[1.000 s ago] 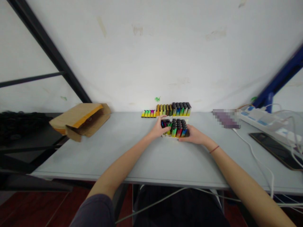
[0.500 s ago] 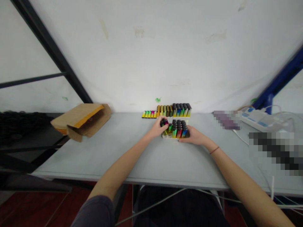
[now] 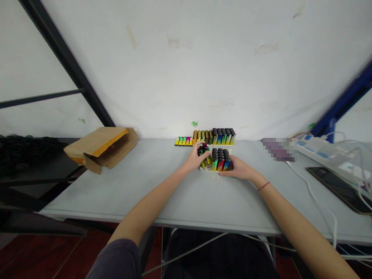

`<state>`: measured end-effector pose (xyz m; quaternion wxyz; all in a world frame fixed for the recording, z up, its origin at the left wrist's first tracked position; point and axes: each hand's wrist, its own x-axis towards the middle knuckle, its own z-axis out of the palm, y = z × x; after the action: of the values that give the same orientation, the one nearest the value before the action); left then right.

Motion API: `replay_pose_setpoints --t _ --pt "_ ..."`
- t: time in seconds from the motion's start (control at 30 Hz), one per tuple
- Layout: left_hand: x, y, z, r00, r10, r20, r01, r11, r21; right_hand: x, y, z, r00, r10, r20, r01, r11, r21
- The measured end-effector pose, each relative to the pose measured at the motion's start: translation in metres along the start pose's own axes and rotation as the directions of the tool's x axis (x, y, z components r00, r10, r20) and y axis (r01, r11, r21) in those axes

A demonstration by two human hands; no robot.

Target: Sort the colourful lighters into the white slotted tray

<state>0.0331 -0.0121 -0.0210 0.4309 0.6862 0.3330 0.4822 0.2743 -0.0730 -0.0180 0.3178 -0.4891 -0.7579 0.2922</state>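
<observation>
Several upright lighters (image 3: 220,159) with black tops and green, red and blue bodies stand in a shallow pale tray (image 3: 217,171). My right hand (image 3: 240,169) is wrapped round the tray's right end. At the other end, my left hand (image 3: 192,160) is closed round a few yellow-green lighters (image 3: 206,161); its fingers partly cover their tops. Behind my hands stand yellow-orange lighters (image 3: 202,136) and a block of black-topped lighters (image 3: 223,136). Left of these, a short row of yellow, green and pink lighters (image 3: 183,141) lies flat.
An open cardboard box (image 3: 100,145) lies on its side at the left of the grey table (image 3: 186,205). To the right are a blurred purple thing (image 3: 277,149), a white power strip (image 3: 325,151), a dark phone (image 3: 340,186) and a white cable (image 3: 312,193). A wall rises behind.
The lighters under my left hand have shifted slightly, with a wider gap now between them and the main group. My right hand stays at the tray's end. The view has tilted slightly.
</observation>
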Motion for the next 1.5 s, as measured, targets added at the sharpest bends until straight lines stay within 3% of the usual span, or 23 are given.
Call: replay_pose_setpoints --t 0.13,0.27,0.37,0.5,0.63,0.77,0.87,1.0,1.1,1.17,1.2,1.27,1.33,1.4,1.5 --pt "0.006 0.007 -0.005 0.985 -0.149 -0.089 0.138 0.983 -0.117 0.0 0.002 0.0 1.0 0.009 -0.012 -0.009 1.0 -0.023" --pt "0.014 0.014 -0.028 0.918 -0.354 -0.179 0.337 0.934 -0.117 0.001 0.004 0.0 1.0 -0.005 -0.018 0.004 0.998 -0.063" --pt "0.015 0.018 -0.051 0.9 -0.353 -0.256 0.404 0.895 0.188 0.001 0.003 0.0 1.0 -0.016 -0.012 0.015 0.996 -0.083" --pt "0.009 0.018 -0.06 0.919 -0.285 -0.274 0.395 0.65 0.649 0.001 0.001 -0.002 0.999 -0.037 0.025 0.039 0.996 -0.084" --pt "0.004 0.016 -0.05 0.935 -0.233 -0.268 0.348 0.443 0.826 0.0 0.0 -0.003 1.0 -0.023 0.017 0.025 0.993 -0.114" --pt "-0.002 0.018 -0.04 0.916 -0.26 -0.307 0.381 0.315 0.869 0.001 0.001 0.0 1.0 -0.006 0.006 0.007 0.984 -0.176" --pt "-0.005 0.019 -0.036 0.915 -0.233 -0.329 0.388 0.284 0.877 0.002 0.002 -0.001 1.0 0.007 0.007 -0.005 0.978 -0.208" --pt "-0.007 0.015 -0.037 0.941 -0.208 -0.268 0.325 0.331 0.886 -0.004 -0.008 -0.016 1.0 0.017 -0.002 -0.017 0.969 -0.247" --pt "-0.006 0.008 -0.041 0.967 -0.194 -0.165 0.231 0.391 0.891 -0.02 -0.043 -0.019 0.97 -0.035 -0.239 -0.057 0.929 -0.367" --pt "-0.005 0.003 -0.046 0.975 -0.196 -0.107 0.182 0.422 0.888 -0.035 -0.078 -0.001 0.938 -0.171 -0.302 0.023 0.899 -0.437" --pt "-0.004 0.0 -0.049 0.975 -0.204 -0.088 0.171 0.436 0.884 -0.043 -0.096 0.016 0.943 -0.249 -0.222 0.129 0.885 -0.446" --pt "-0.003 -0.004 -0.057 0.973 -0.224 -0.048 0.15 0.469 0.87 -0.056 -0.129 0.06 0.918 -0.392 0.065 0.383 0.829 -0.409" --pt "0.0 -0.007 -0.065 0.965 -0.259 0.04 0.103 0.514 0.852 -0.063 -0.15 0.106 0.819 -0.495 0.291 0.572 0.746 -0.34" --pt "0.002 -0.007 -0.072 0.936 -0.306 0.17 0.028 0.551 0.834 -0.064 -0.158 0.14 0.772 -0.51 0.38 0.629 0.701 -0.337" --pt "0.002 -0.004 -0.081 0.889 -0.362 0.282 -0.041 0.549 0.835 -0.061 -0.151 0.158 0.786 -0.467 0.405 0.609 0.697 -0.379"
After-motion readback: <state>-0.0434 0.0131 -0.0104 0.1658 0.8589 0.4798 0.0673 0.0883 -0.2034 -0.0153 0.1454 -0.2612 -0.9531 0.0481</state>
